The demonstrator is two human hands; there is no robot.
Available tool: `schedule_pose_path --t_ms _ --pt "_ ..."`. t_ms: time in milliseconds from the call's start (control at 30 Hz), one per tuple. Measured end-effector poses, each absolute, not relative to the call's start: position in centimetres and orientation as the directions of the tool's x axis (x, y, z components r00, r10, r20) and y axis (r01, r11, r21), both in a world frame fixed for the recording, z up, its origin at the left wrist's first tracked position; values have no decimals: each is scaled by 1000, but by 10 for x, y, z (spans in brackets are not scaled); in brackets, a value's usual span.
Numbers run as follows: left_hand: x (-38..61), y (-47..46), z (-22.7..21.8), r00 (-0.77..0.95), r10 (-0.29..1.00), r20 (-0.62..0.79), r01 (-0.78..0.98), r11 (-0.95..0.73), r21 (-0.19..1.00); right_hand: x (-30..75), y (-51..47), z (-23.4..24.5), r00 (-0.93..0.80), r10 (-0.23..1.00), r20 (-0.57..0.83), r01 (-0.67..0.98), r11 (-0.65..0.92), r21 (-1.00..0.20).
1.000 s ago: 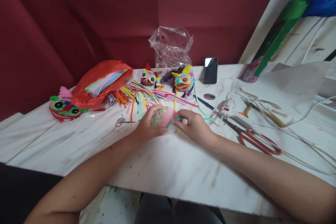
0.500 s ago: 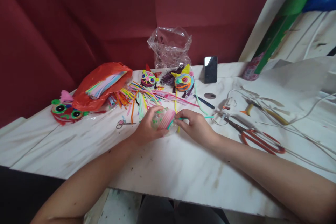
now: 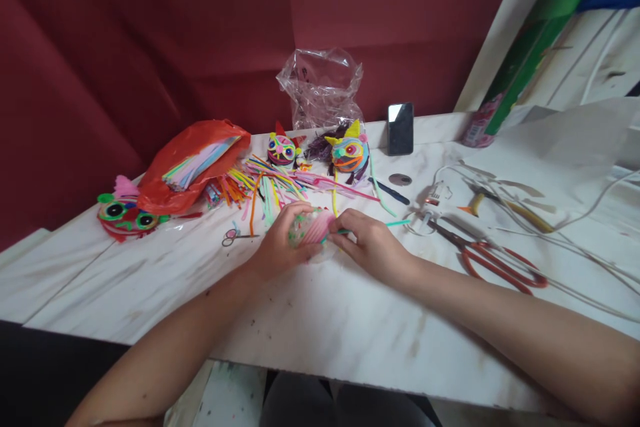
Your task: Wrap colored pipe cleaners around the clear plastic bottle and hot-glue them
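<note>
My left hand (image 3: 286, 239) is wrapped round a clear ball (image 3: 316, 227) with pink strips across it and green bits on its left side. Against the ball's right side, my right hand (image 3: 367, 235) pinches a teal pipe cleaner (image 3: 399, 223), whose free end sticks out to the right. The fingers partly hide where the pipe cleaner meets the ball. Just left of my left hand lie small scissors (image 3: 231, 237). Behind the ball spreads a pile of coloured pipe cleaners (image 3: 273, 183).
Decorated animal heads (image 3: 350, 152) stand at the back, near a red bag (image 3: 200, 163) of pipe cleaners and a phone (image 3: 401, 130). To the right lie red-handled scissors (image 3: 500, 263), pliers (image 3: 527, 217), a white glue gun (image 3: 437, 197) and tangled cables.
My right hand has shifted slightly against the ball with the teal pipe cleaner, its fingers now more bent over the ball's edge. The left hand keeps its hold. The view has tilted slightly.
</note>
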State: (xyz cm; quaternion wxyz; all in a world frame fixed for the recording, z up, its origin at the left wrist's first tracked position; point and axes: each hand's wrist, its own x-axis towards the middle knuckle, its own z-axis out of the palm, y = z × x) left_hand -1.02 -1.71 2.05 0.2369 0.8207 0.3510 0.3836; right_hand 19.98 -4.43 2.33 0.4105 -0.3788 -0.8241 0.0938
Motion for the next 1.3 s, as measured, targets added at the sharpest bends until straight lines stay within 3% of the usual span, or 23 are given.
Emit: schedule_pose_path --t_ms 267,900,1000,1167,1300 --pt "-11 -17 23 496 732 467 366 -664 652 197 -48 21 -368 710 600 546 688 -479" --pt "-10 -16 26 415 820 395 347 -543 764 199 -40 22 -275 793 544 552 593 -586" --pt "-8 -15 25 346 875 338 334 -451 827 202 -39 20 -272 752 600 574 627 -526" --pt "-8 -9 21 252 934 254 230 -313 921 202 -37 15 -320 596 737 636 711 -299" --pt "-8 -9 22 254 935 245 214 -302 929 201 -36 13 -343 587 734 620 728 -292"
